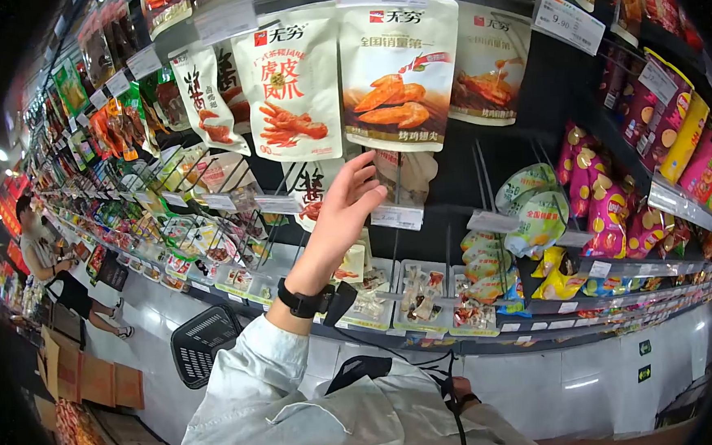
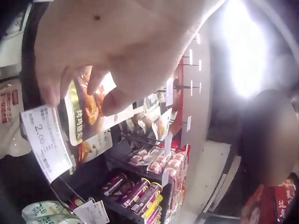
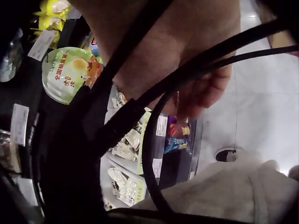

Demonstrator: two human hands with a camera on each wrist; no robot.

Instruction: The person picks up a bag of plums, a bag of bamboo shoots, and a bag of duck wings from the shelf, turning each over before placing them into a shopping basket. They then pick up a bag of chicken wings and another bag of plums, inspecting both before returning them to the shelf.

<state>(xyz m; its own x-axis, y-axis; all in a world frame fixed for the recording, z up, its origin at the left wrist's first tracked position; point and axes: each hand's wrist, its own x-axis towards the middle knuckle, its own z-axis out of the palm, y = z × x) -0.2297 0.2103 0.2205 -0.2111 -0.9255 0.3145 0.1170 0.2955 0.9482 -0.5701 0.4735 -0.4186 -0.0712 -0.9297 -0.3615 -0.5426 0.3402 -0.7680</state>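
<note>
My left hand [image 1: 353, 196] is raised to the snack shelf, its fingers loosely bent just under a cream pouch [image 1: 400, 77] picturing roasted chicken wings. The pouch hangs between a chicken-feet pouch [image 1: 295, 87] and a darker brown-and-cream one [image 1: 489, 67]. In the left wrist view the fingers [image 2: 96, 79] overlap the front of the wing pouch [image 2: 80, 114], near a price tag [image 2: 46, 142] reading 2.00. Low at my side, my right hand [image 3: 163, 60] hangs with loosely curled fingers and nothing visible in it; black cables cross in front.
Below are trays of small wrapped snacks [image 1: 422, 300]. Round green-and-white packs [image 1: 533, 207] hang at right, beside pink chip bags [image 1: 603, 199]. A black basket [image 1: 205, 346] is on the floor at left; another person [image 1: 48, 249] stands farther down the aisle.
</note>
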